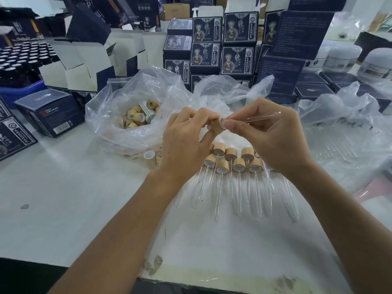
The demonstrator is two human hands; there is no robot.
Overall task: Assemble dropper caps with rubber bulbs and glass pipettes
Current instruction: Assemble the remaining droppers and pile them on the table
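Fingers of the left hand (186, 134) grip the cap (218, 124); the right hand (269, 132) pinches the pipette (263, 117) at its mouth.

I see the finished droppers (231, 166) lying in rows on the worktop (74, 187), my landmark. Behind and left of them sits the bag of caps (135, 117); right of them lie loose pipettes (339, 149). Stacked boxes (222, 43) stand behind them.

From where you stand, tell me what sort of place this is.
Probably a cosmetics packing workshop: stacked printed product boxes, a plastic bag of wooden dropper caps, and finished droppers lined up on the white table.
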